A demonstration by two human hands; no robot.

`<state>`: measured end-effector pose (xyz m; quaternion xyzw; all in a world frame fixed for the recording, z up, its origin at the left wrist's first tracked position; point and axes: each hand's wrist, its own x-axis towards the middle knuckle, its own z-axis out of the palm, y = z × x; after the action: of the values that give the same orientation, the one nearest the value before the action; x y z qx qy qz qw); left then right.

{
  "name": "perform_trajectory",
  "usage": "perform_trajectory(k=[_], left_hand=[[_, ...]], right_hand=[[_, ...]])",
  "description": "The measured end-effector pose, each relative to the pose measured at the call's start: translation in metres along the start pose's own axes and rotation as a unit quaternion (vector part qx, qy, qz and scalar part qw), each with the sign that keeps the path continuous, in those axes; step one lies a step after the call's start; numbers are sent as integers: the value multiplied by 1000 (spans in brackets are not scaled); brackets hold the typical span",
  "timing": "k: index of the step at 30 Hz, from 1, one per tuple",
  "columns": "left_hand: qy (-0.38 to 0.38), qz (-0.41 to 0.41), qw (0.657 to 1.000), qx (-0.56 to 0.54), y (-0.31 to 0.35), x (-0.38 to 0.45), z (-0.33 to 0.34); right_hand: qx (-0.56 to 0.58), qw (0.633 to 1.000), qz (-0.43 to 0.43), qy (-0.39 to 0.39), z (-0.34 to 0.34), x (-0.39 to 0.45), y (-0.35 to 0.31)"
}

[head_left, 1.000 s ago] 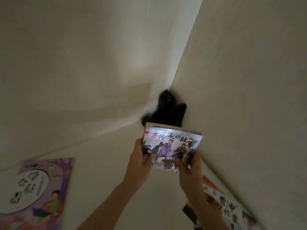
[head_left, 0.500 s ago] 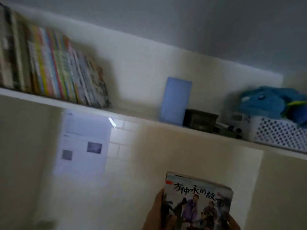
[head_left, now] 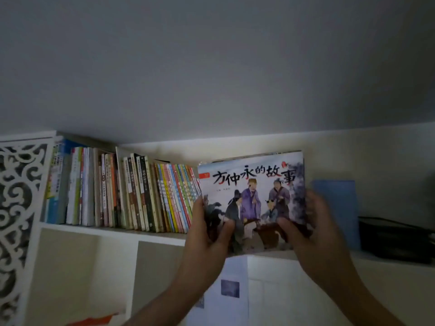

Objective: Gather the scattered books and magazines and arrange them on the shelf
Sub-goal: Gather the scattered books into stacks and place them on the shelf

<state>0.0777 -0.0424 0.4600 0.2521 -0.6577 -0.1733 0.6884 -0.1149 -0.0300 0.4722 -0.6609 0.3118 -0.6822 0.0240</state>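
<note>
At the shelf (head_left: 146, 234) edge, both hands, left hand (head_left: 207, 241) and right hand (head_left: 313, 234), grip a picture book (head_left: 253, 198), cover facing the camera, long axis horizontal, between leaning books (head_left: 131, 194) and a blue panel (head_left: 339, 208).

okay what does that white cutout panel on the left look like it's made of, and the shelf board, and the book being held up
Cutout panel: looks like painted wood or a rigid plastic board; crisp scrollwork holes, matte white, hard to tell which.
Shelf board: probably white painted or laminated wood; flat, with a square front edge.
Picture book, held by the left hand and right hand: paper with a printed cover, seemingly glossy.
</note>
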Motion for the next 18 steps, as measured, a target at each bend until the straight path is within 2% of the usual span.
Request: perform_trajectory(k=[1, 3, 6, 8, 13, 18], left_hand=[[2, 12, 1000, 18, 0, 17, -2], [13, 18, 997, 77, -5, 41, 1], [-2, -20, 993, 114, -18, 69, 10], [-44, -59, 988, 136, -30, 77, 14], [-166, -27, 970, 178, -51, 78, 2], [-150, -9, 961, 232, -72, 98, -13]], right_hand=[[-2, 999, 1, -37, 8, 22, 6], [33, 996, 56, -55, 24, 61, 21], [47, 983, 147, -99, 37, 91, 51], [32, 975, 181, -125, 38, 101, 74], [35, 944, 261, -199, 36, 114, 115], [24, 933, 276, -230, 49, 128, 127]])
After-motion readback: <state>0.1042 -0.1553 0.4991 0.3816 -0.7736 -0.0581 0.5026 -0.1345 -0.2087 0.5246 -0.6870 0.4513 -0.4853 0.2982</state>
